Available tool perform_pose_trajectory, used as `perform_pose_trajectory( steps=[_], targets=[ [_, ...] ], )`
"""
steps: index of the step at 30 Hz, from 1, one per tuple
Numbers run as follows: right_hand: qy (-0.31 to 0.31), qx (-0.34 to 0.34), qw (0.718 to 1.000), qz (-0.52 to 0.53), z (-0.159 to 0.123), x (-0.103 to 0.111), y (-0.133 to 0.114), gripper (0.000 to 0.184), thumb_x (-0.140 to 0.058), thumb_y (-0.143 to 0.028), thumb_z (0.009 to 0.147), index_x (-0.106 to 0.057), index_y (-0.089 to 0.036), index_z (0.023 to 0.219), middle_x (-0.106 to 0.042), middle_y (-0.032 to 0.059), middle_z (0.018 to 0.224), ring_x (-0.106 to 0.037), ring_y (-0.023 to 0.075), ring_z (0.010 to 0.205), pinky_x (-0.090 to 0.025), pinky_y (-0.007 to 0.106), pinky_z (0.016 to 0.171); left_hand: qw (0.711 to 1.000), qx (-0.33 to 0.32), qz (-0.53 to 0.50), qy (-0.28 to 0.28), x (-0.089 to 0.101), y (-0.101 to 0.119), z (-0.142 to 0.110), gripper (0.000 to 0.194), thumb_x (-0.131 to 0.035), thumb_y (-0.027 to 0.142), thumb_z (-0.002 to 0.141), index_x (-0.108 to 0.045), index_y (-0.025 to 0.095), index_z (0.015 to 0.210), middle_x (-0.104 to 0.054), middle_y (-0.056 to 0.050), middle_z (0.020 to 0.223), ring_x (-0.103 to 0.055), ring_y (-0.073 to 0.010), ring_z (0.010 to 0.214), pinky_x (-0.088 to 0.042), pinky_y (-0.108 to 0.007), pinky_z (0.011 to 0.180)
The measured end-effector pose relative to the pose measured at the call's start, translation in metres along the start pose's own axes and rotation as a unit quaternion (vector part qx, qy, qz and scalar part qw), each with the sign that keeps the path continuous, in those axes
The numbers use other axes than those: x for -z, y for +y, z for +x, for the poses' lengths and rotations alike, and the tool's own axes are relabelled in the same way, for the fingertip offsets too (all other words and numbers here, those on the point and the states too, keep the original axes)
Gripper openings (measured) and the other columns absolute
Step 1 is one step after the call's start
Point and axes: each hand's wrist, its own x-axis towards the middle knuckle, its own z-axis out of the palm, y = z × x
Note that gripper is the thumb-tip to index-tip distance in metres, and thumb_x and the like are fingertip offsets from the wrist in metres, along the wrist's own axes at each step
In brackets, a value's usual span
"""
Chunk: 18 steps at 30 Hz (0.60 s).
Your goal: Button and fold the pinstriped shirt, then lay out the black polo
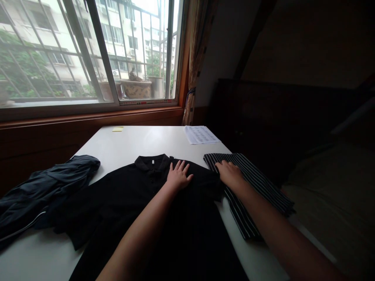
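Note:
A black polo shirt (123, 199) lies spread front up on the white table, its collar toward the window and a small white label inside the neck. My left hand (179, 175) rests flat on the shirt beside the collar, fingers spread. At the end of the sleeve on the right, my right hand (230, 171) has its fingers curled at the fabric; the fingertips are partly hidden. Under and beyond that hand is a folded black garment with white stripes (258, 179), which the sleeve end overlaps.
A crumpled dark garment (55, 175) hangs over the left side of the white table (137, 138). Toward the back lie a yellow paper slip (117, 128) and printed sheets (201, 134). Beyond are a barred window (140, 50) and a curtain (195, 58).

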Motion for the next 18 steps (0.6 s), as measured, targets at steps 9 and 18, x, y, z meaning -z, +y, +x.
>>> perform_pose_trajectory(
  steps=[9,18],
  targets=[
    [-0.037,0.184,0.982,-0.013,-0.051,-0.029,-0.054,0.045,-0.040,-0.039,0.102,-0.055,-0.018,0.139,-0.054,0.0140,0.144,-0.052,0.0293,0.128,-0.042,0.042,0.106,1.000,-0.001,0.012,0.004,-0.001,-0.006,0.010,0.063,-0.023,0.056,0.100,-0.033,0.026,0.154,-0.024,-0.004,0.164,-0.014,-0.0262,0.153,-0.008,-0.060,0.121],
    [-0.103,0.081,0.991,-0.039,-0.077,-0.054,-0.033,0.077,-0.037,-0.060,0.098,-0.032,-0.008,0.155,-0.021,0.0207,0.162,-0.022,0.0349,0.150,-0.025,0.050,0.119,1.000,0.009,-0.008,0.015,-0.002,-0.023,0.019,0.063,-0.029,0.052,0.100,-0.035,0.020,0.153,-0.026,-0.008,0.163,-0.017,-0.0281,0.152,-0.011,-0.056,0.122]
  ],
)
